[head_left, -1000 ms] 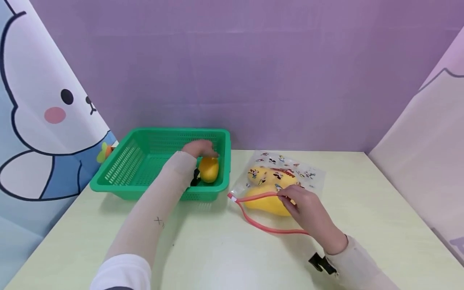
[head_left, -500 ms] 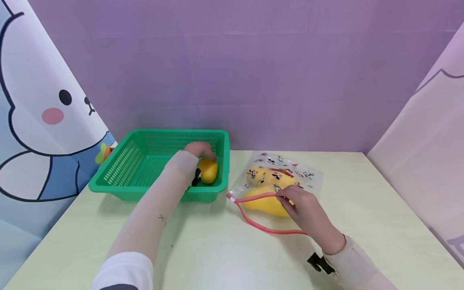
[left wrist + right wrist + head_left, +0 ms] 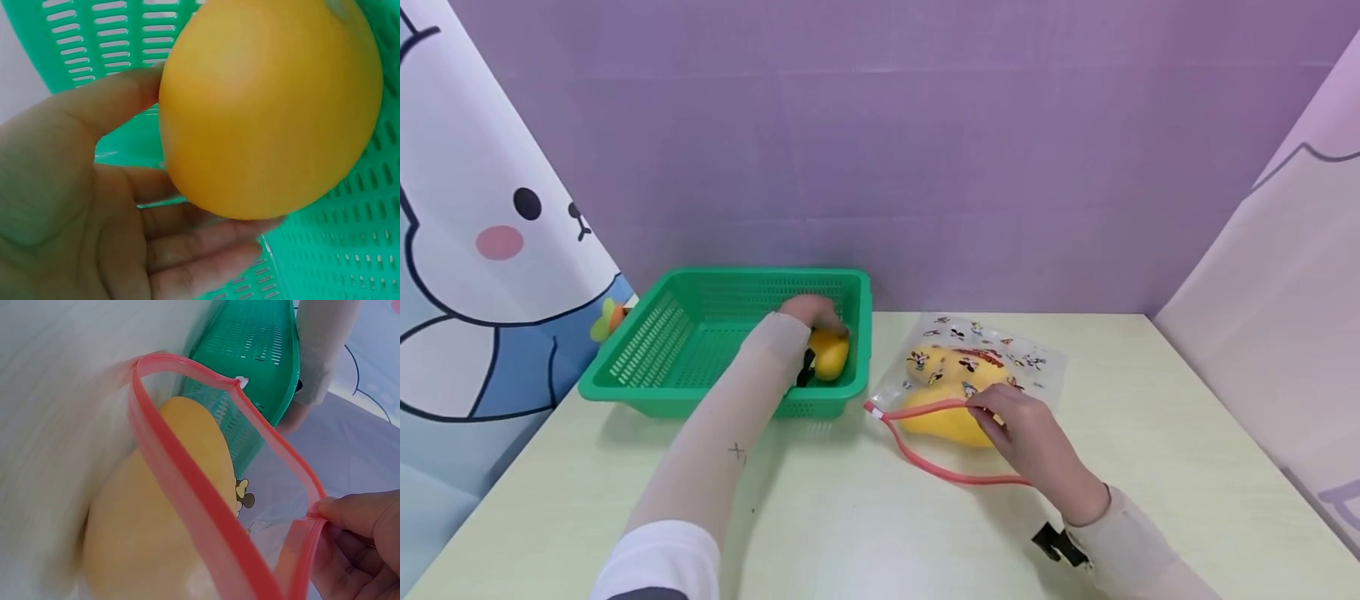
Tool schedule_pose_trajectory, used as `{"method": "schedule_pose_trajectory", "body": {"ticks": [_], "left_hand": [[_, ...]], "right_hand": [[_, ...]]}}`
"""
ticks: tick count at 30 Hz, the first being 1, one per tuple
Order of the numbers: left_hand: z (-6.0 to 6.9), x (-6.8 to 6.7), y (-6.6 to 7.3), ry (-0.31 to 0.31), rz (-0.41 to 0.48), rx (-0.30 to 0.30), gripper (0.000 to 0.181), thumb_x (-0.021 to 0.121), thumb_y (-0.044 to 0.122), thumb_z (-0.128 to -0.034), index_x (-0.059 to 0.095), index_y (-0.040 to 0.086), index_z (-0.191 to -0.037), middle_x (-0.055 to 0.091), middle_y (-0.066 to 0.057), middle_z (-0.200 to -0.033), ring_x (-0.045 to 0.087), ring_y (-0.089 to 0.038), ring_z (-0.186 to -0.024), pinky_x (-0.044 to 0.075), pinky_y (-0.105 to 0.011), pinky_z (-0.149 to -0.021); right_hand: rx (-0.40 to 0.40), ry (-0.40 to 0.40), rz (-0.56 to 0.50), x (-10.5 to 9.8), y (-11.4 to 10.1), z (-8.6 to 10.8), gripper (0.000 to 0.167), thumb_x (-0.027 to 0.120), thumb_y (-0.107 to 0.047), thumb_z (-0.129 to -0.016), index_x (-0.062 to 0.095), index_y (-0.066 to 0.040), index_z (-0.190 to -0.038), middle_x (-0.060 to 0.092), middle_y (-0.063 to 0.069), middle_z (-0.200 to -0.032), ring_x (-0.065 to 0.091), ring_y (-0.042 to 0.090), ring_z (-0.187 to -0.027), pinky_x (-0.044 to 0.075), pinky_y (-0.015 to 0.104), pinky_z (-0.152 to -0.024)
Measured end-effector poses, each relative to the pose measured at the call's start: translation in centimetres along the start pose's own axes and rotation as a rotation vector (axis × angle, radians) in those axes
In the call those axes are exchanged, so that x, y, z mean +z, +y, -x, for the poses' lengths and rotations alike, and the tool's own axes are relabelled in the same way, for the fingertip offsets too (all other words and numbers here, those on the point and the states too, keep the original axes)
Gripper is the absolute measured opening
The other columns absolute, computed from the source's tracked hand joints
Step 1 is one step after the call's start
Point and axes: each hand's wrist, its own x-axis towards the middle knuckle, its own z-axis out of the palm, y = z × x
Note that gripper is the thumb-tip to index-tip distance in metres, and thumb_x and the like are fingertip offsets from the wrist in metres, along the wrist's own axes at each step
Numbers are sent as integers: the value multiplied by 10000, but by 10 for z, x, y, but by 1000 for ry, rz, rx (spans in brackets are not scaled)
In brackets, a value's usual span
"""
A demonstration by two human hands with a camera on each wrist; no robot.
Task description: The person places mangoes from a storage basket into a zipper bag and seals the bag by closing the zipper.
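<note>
Curtain: purple (image 3: 880,167), hanging behind the table.
Table: pale top (image 3: 820,533), bearing basket and bag side by side, so apparently one hand can serve each.
Basket: green, slotted (image 3: 632,394), on the left; the left forearm crosses its near rim to reach inside.
Bag: clear, printed (image 3: 1039,382), lying just right of the basket, its mouth toward the person, which probably eases access.
Bagged fruit: yellow (image 3: 943,427), lying inside the bag; exact count hard to tell, and its bulk likely helps weigh the film down.
Right hand: thumb and finger pinch (image 3: 1030,429) the far lip, seemingly to keep the mouth gaping.
Left hand: thumb and fingers (image 3: 106,212) grip the mango from opposite sides, likely for steadiness.
Mango: in the basket's right end (image 3: 269,119).
Lip: red (image 3: 951,477), its two edges parted.
</note>
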Motion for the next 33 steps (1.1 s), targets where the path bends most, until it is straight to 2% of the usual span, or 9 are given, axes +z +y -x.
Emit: {"method": "schedule_pose_trajectory", "body": {"ticks": [7,15,20,25,28,31,33], "left_hand": [[-3,2,-2,7,38,34,752,568,437,-886,266,92,-1483,320,-124,-1494,375,-299,-1285,341,-459,-1061],[-6,3,-6,-15,68,74,716,588,389,-878,309,59,-1449,379,-134,-1444,468,-303,-1167,441,-422,-968],[-7,1,-8,-5,68,83,635,599,370,-872,396,40,-1375,452,-135,-1355,496,-294,-1093,476,-409,-915],[-1,0,-8,31,15,89,552,595,353,-873,466,32,-1303,505,-130,-1287,496,-276,-1083,461,-417,-928],[1,-2,-8,52,-26,94,464,604,358,-867,531,38,-1196,549,-116,-1198,514,-261,-1032,470,-409,-894],[-1,-3,-9,55,-30,101,370,619,345,-857,557,41,-1059,567,-104,-1099,524,-246,-967,486,-390,-847],[-2,-3,-10,54,-26,107,362,625,339,-855,558,37,-1043,565,-107,-1086,525,-243,-952,490,-384,-835]], "right_hand": [[10,-3,-2,-1,-2,0,224,773,48,-714,700,-50,-902,683,9,-840,611,111,-727,544,228,-616],[14,-10,-2,-1,-4,0,229,769,56,-714,698,-47,-905,679,11,-842,606,110,-726,542,223,-616],[-5,-4,-7,0,-4,0,222,765,60,-717,696,-40,-902,679,16,-840,607,112,-722,546,238,-614],[-2,-11,1,0,-5,-1,219,765,53,-721,697,-44,-904,682,13,-845,611,110,-721,542,224,-616],[1,-11,2,0,-5,-1,224,767,53,-718,696,-47,-905,681,11,-845,610,105,-719,541,219,-617],[-1,-8,4,1,-4,-1,228,767,61,-714,695,-44,-903,680,11,-843,608,104,-713,539,217,-614],[-2,-6,7,1,-4,-2,229,768,66,-710,696,-42,-898,681,12,-841,607,103,-710,536,210,-613]]}}
